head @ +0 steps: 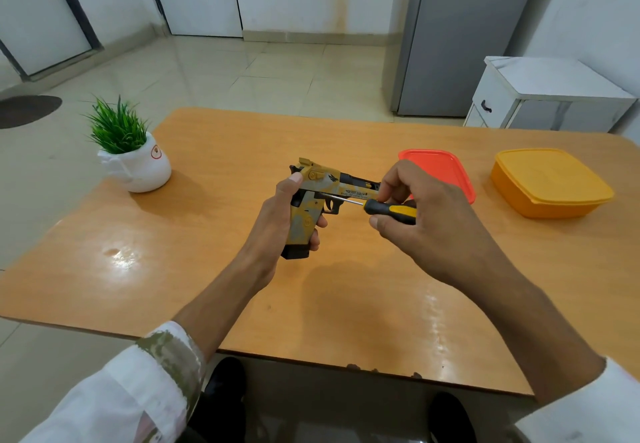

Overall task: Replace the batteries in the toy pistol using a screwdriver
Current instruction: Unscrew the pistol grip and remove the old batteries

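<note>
A yellow and grey toy pistol (313,205) with black parts is held above the middle of the wooden table (207,269). My left hand (277,224) grips its handle from behind, barrel pointing right. My right hand (422,220) holds a screwdriver (388,209) with a black and yellow handle. Its thin metal shaft runs left, and the tip touches the pistol's side just above the trigger guard. No batteries are in view.
A red lid (446,172) lies on the table behind my right hand. A yellow lidded container (550,182) stands at the right. A white pot with a green plant (135,162) stands at the left edge. A white cabinet (540,96) is beyond the table.
</note>
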